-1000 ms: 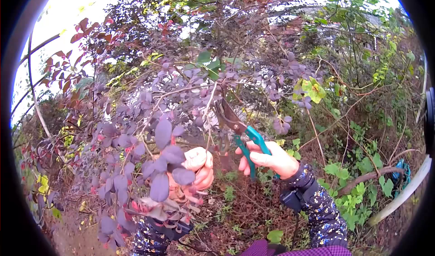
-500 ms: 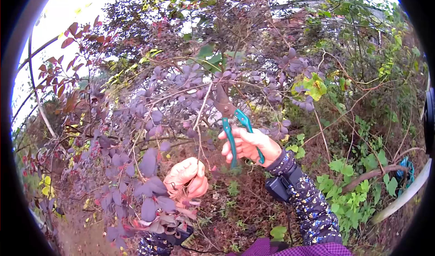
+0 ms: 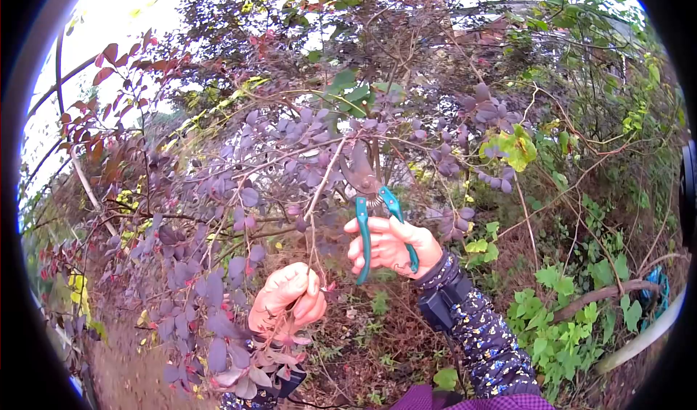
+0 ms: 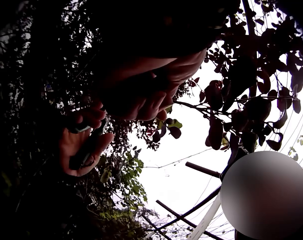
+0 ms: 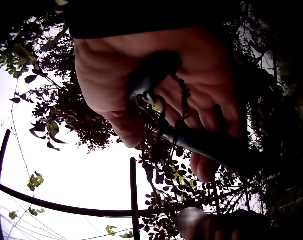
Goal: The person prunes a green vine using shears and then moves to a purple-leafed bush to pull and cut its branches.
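Observation:
In the head view my left hand pinches the lower end of a thin bare branch that slants up among purple leaves. My right hand holds pruning shears with teal handles spread apart and the blades pointing up, right beside that branch. One handle lies against the palm and the fingers reach round the other. From the right wrist, a dark handle and a twisted cord show across the palm. The left wrist view is dark, showing the curled left fingers with the right hand beyond.
Purple-leaved twigs hang around the left forearm. A yellow-green leaf and thin stems stand to the right. Green vines, a pale curved pole and something blue lie low at the right.
Both hands have shifted left in the head view, the left one also downward. The shears have turned from leaning left to nearly upright, still beside the branch with handles apart.

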### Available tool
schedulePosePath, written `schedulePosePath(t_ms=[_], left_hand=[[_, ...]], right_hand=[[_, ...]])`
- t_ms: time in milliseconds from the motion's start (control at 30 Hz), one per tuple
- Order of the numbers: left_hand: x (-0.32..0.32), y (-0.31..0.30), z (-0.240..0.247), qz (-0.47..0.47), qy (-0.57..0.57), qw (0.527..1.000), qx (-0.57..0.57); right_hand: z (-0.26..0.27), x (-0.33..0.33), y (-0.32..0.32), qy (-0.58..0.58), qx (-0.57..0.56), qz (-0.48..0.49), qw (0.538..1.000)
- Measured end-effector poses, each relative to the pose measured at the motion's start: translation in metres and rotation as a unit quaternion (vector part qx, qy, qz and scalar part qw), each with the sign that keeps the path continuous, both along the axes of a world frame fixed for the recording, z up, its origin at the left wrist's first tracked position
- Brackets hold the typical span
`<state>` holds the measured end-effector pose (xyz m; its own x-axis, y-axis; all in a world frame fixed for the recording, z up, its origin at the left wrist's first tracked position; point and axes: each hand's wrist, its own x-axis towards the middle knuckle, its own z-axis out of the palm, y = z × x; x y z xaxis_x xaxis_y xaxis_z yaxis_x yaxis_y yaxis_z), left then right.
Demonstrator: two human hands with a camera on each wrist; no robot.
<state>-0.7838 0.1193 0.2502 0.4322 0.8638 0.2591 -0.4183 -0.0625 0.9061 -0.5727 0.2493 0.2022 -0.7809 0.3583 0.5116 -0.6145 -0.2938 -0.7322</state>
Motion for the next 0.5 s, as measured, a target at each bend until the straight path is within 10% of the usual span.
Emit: schedulePosePath(t_ms=[500], left_hand=[[0.003,-0.011,-0.014,0.019,-0.002,1.0,-0.015]], right_hand=[[-0.002,-0.001,0.015,0.035,0.027,0.035,0.998]])
